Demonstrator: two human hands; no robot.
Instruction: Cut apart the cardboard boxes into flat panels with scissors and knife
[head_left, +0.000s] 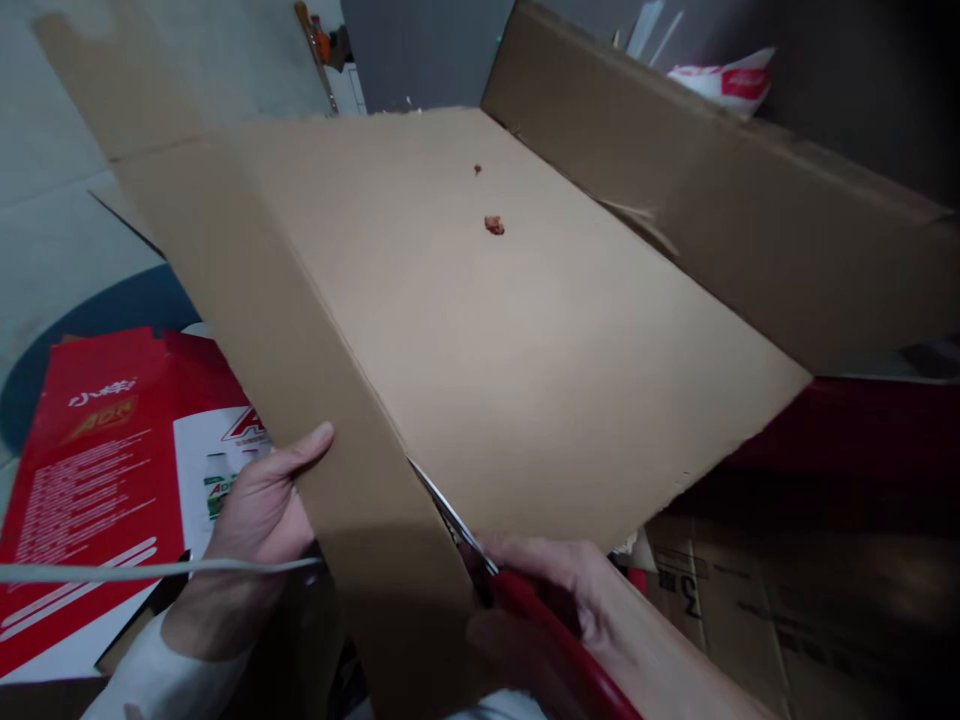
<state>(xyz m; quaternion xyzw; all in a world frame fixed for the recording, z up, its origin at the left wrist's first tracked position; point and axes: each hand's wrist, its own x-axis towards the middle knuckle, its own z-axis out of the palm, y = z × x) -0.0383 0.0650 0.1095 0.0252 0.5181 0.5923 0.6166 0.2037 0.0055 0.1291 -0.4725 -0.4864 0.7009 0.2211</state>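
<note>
A large opened cardboard box (570,330) spreads out in front of me, its side panels folded up along creases. My left hand (270,500) grips the long left flap (300,370), thumb on top and the other fingers hidden underneath. In my right hand (562,590) is a pair of red-handled scissors (457,520). Their blades sit in a slit along the crease between the left flap and the main panel. Part of the right hand and the handles are dim and partly hidden. Two small brown-red bits (494,225) lie on the main panel.
A red and white printed carton (97,480) lies at the left, by a dark blue round surface (112,300). A pale cable (150,571) crosses over my left wrist. More printed cardboard (720,590) is at the lower right. A red and white bag (727,82) shows behind the right panel.
</note>
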